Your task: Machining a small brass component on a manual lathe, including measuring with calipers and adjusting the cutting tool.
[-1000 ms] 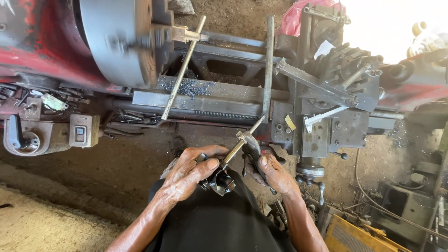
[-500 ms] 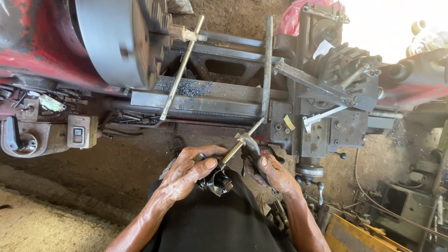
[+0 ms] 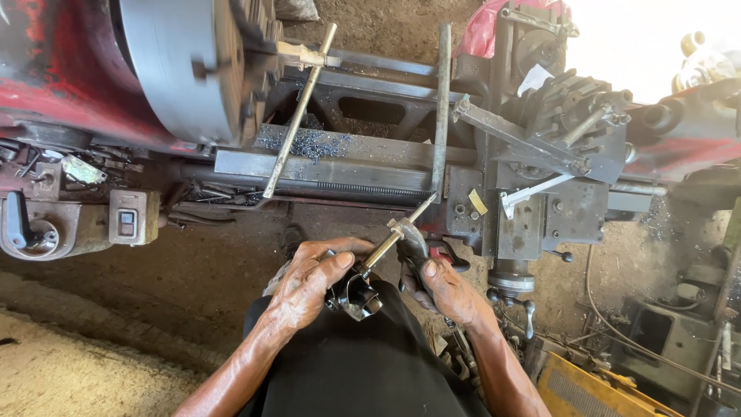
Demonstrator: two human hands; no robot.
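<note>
Both hands grip one small metal fitting with a slim rod, held low in front of a lathe.

The left hand point(image 3: 309, 287) is closed around a dark, shiny metal fitting point(image 3: 353, 296) at the lap, fingers wrapped over its top. The right hand point(image 3: 441, 287) is closed on a dark tool point(image 3: 411, 241) that meets the brass-coloured rod point(image 3: 395, 236) rising from that fitting. The rod's long axis slants up and away to the right, its pointed tip just short of the lathe bed point(image 3: 340, 166). The left hand sits at the rod's lower end, the right beside its middle; the two hands are close but not touching. Beyond them a long steel bar point(image 3: 299, 100) leans against the big grey chuck point(image 3: 185, 66), with the carriage point(image 3: 540, 185) further right.
</note>
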